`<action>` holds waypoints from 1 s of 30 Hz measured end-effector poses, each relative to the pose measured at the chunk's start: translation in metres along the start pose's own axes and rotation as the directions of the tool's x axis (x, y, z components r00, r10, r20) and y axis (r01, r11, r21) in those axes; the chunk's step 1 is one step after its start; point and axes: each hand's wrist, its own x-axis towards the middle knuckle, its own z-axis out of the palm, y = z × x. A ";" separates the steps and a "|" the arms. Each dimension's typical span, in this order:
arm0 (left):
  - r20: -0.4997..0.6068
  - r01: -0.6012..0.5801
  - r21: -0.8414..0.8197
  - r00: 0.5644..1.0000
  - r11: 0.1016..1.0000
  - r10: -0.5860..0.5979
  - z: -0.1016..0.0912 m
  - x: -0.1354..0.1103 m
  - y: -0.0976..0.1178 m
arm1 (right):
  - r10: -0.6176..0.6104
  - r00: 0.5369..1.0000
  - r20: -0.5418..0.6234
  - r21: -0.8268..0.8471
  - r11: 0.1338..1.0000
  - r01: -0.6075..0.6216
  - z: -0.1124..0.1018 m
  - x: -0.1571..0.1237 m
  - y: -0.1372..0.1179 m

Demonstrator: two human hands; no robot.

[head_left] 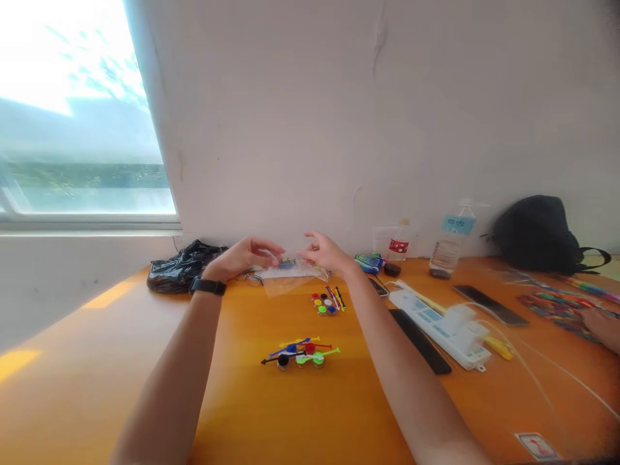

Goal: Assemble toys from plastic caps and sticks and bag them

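My left hand (246, 256), with a black band (208, 285) on its wrist, reaches to the far side of the table. Its fingers are curved and parted from the thumb, at the left of a clear plastic bag (285, 284). Across from it, my right hand (325, 252) has its forefinger lifted away from the thumb at the bag's right side. Small coloured pieces (287, 264) show between the hands. Nearer me stands a cluster of assembled arrow spinners (300, 355) in several colours. Loose round pieces (323, 303) and loose arrows (336, 298) lie beyond them.
A black plastic bag (177, 268) is at the left. On the right are a power strip (436, 326), phones (490, 305), bottles (444, 252) and a black backpack (533, 234). Another person's hand (600, 326) rests by colourful strands (552, 307).
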 end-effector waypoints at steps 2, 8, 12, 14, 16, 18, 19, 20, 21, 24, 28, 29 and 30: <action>0.044 0.002 -0.019 0.999 1.000 -0.002 -0.001 -0.005 0.005 | -0.063 0.996 0.061 0.154 0.987 0.053 -0.001 -0.001 0.004; 0.114 0.069 0.003 0.991 0.998 -0.069 -0.009 -0.012 0.002 | -0.179 0.984 0.006 0.172 0.969 0.175 -0.029 -0.012 -0.001; 0.190 0.165 0.136 0.963 0.977 -0.189 -0.008 -0.011 -0.001 | -0.181 0.981 -0.068 0.080 0.979 0.186 -0.031 -0.014 -0.007; 0.174 0.158 0.178 0.967 0.971 -0.189 -0.007 -0.011 0.000 | -0.156 0.986 -0.057 0.030 0.987 0.158 -0.026 -0.014 -0.008; 0.142 0.122 0.181 0.979 0.976 -0.149 -0.006 -0.011 0.001 | -0.149 0.989 -0.011 -0.046 0.988 0.149 -0.022 -0.014 -0.008; 0.122 0.084 0.145 0.987 0.986 -0.102 -0.007 -0.012 0.003 | -0.188 0.982 0.021 -0.146 0.971 0.189 -0.019 -0.014 -0.007; 0.120 0.073 0.124 0.989 0.990 -0.088 -0.008 -0.013 0.004 | -0.223 0.975 0.022 -0.190 0.956 0.223 -0.018 -0.014 -0.006; 0.121 0.067 0.108 0.989 0.992 -0.080 -0.008 -0.014 0.004 | -0.261 0.965 0.008 -0.225 0.940 0.256 -0.018 -0.014 -0.006; 0.123 0.064 0.095 0.990 0.993 -0.076 -0.009 -0.015 0.005 | -0.297 0.955 -0.021 -0.256 0.925 0.282 -0.017 -0.014 -0.007; 0.143 0.072 0.070 0.986 0.995 -0.082 -0.009 -0.018 0.009 | -0.366 0.923 -0.117 -0.327 0.892 0.313 -0.015 -0.015 -0.011; 0.145 0.091 0.042 0.985 0.995 -0.096 -0.008 -0.020 0.014 | -0.361 0.928 -0.091 -0.324 0.892 0.315 -0.014 -0.018 -0.018; 0.140 0.092 0.042 0.985 0.995 -0.097 -0.007 -0.020 0.015 | -0.360 0.928 -0.095 -0.318 0.894 0.315 -0.014 -0.018 -0.019; 0.139 0.093 0.045 0.985 0.995 -0.098 -0.008 -0.020 0.015 | -0.360 0.927 -0.110 -0.308 0.899 0.312 -0.014 -0.019 -0.020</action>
